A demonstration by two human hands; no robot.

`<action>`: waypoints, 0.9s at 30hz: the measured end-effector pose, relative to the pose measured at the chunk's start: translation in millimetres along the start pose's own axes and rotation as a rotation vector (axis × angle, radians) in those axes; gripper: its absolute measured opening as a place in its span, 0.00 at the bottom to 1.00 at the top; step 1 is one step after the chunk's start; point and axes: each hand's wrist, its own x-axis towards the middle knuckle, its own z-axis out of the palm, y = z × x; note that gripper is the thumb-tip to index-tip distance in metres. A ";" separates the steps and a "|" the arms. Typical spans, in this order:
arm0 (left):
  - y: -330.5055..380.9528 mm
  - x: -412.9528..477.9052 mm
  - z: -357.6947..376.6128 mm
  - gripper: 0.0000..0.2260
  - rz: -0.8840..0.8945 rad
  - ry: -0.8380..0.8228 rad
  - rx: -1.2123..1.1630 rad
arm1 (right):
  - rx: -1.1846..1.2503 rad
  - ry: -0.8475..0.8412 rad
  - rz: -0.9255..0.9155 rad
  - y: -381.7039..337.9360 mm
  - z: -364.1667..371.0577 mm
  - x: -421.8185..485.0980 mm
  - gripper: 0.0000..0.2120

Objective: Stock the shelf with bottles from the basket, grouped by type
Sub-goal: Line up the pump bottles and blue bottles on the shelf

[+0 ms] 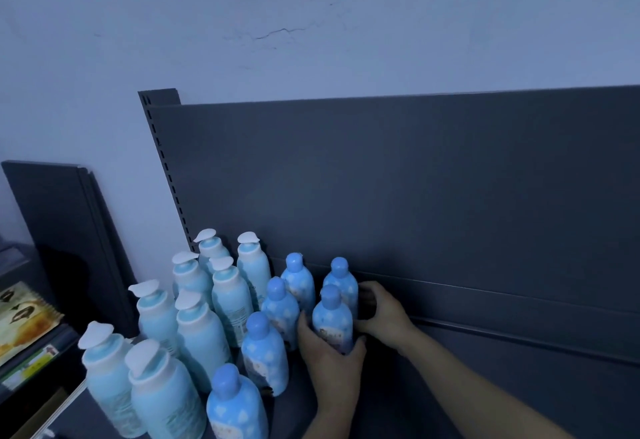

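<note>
Two kinds of bottles stand on the dark shelf (433, 400). Several pale blue bottles with white flip caps (202, 331) fill the left side. To their right stand several darker blue bottles with round blue caps (265, 352), in two rows. My left hand (329, 359) grips the lower body of the front right blue-capped bottle (332, 317). My right hand (381, 310) reaches in from the right, its fingers curled against the rear right blue-capped bottle (341, 281). The basket is out of view.
The shelf's dark back panel (415, 179) rises behind the bottles, with a slotted upright (166, 168) at its left. Bare shelf surface stretches to the right of my hands. A second dark panel (65, 231) and packaged goods (20, 321) sit at the far left.
</note>
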 end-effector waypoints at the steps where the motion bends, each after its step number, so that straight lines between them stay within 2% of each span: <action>1: 3.9 -12.0 1.6 0.44 0.097 0.046 0.024 | -0.014 0.029 -0.017 -0.6 -3.6 -5.6 0.31; 3: 18.5 -40.5 2.0 0.44 0.322 0.141 0.057 | -0.056 0.118 -0.047 -9.0 -12.0 -19.3 0.33; 5: 45.1 -53.8 -5.9 0.40 0.506 0.201 0.028 | -0.118 0.240 -0.118 -24.6 -24.1 -34.1 0.30; 9: 111.1 -17.7 -20.1 0.31 0.644 0.280 0.121 | -0.303 0.507 -0.367 -73.8 -58.3 -68.8 0.22; 12: 159.9 14.5 -24.8 0.27 0.799 0.178 0.382 | -0.501 0.694 -0.537 -122.0 -83.8 -94.9 0.25; 14: 187.9 28.3 -28.1 0.28 0.890 0.202 0.617 | -0.666 0.815 -0.595 -148.4 -100.0 -104.8 0.29; 16: 212.2 32.6 -28.1 0.28 0.954 0.247 0.742 | -0.803 0.880 -0.601 -166.4 -114.7 -109.4 0.31; 19: 235.7 23.7 -23.8 0.29 1.015 0.262 0.802 | -0.932 0.927 -0.548 -180.5 -131.8 -118.4 0.32; 27: 258.4 -8.3 -23.5 0.29 1.072 0.252 0.714 | -1.049 1.061 -0.426 -191.2 -152.4 -170.8 0.32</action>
